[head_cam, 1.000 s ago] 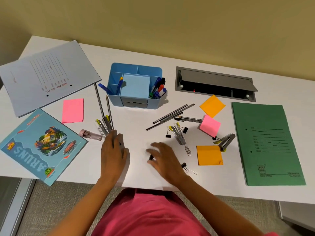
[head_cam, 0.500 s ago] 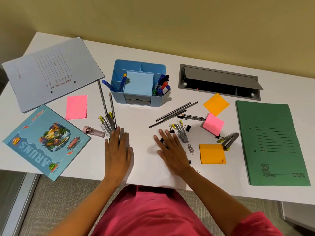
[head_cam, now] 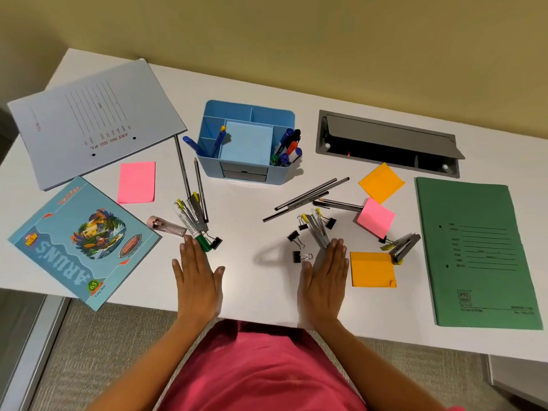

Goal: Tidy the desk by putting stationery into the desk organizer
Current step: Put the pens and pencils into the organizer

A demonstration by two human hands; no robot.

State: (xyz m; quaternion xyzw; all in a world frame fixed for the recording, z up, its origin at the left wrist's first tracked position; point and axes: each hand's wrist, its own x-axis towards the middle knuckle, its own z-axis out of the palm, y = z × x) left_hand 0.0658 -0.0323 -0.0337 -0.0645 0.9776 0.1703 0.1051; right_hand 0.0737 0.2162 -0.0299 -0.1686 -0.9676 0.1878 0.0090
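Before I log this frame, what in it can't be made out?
Head view only:
- The drawers of the desk organizer: shut, so their contents are hidden.
- Inside the cable box: dark, shaded by its raised lid.
- Print on the green folder: too small to read.
- The desk under the left hand and right hand: covered by flat palms.
- Lower ends of the markers: behind the organizer wall.

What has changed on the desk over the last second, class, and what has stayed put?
The right hand uncurled, slid right and now lies flat beside the orange note, with a binder clip by its thumb. The left hand drew back toward the person, uncovering a green marker. Neither hand holds anything. The organizer, loose pens and green folder stayed put.
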